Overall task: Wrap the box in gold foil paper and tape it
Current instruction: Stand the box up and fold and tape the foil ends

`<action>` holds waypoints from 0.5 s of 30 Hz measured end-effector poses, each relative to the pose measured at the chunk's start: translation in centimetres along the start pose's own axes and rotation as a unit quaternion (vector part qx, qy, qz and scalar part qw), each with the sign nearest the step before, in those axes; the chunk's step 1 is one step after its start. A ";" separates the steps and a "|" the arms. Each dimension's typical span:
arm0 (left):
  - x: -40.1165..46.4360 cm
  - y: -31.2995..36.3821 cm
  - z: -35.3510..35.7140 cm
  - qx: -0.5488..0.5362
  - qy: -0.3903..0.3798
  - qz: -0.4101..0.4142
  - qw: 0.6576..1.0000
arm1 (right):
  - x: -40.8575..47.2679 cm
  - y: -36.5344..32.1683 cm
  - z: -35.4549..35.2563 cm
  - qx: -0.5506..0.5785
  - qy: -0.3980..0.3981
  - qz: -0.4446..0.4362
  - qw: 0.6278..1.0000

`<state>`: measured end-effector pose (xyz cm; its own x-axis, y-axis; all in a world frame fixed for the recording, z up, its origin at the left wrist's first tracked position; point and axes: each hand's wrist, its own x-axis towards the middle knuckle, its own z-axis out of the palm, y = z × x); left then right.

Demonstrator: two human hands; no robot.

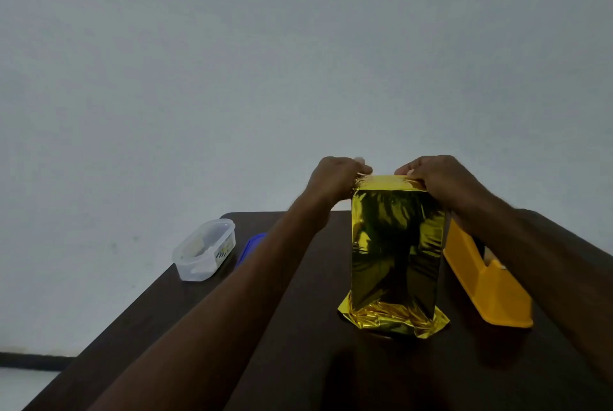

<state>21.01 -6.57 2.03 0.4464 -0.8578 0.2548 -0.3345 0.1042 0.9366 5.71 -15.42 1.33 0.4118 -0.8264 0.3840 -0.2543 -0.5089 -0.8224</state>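
A tall box wrapped in gold foil paper [394, 245] stands upright on the dark table [298, 361]. Crumpled foil spreads out around its base. My left hand [333, 183] grips the foil at the box's top left corner. My right hand [441, 178] pinches the folded foil at the top right corner. Both hands sit on the top end of the box, and the top face itself is mostly hidden behind the fold. No piece of tape is visible on either hand.
An orange tape dispenser [487, 281] lies right of the box, partly under my right forearm. A clear plastic container [205, 249] stands at the table's far left, with a blue lid [250, 246] beside it. A plain wall rises behind the table.
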 end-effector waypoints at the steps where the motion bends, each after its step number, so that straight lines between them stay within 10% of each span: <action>1: -0.6 -0.6 -0.1 -0.002 0.007 0.034 0.999 | 0.0 0.4 0.2 -0.029 0.044 -0.034 0.998; 7: -4.0 -4.1 1.0 0.085 0.022 0.181 0.980 | -3.3 2.8 3.3 -0.023 0.274 -0.204 0.939; 15: -4.0 -9.0 1.6 0.045 -0.059 0.178 0.981 | -5.5 7.0 5.5 -0.042 0.217 -0.188 0.957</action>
<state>20.91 -4.92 -7.78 0.1903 -0.8279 0.5276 -0.5267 0.3674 0.7665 6.50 -13.14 -8.84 0.0895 -0.5939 0.7996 -0.2358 -0.7926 -0.5623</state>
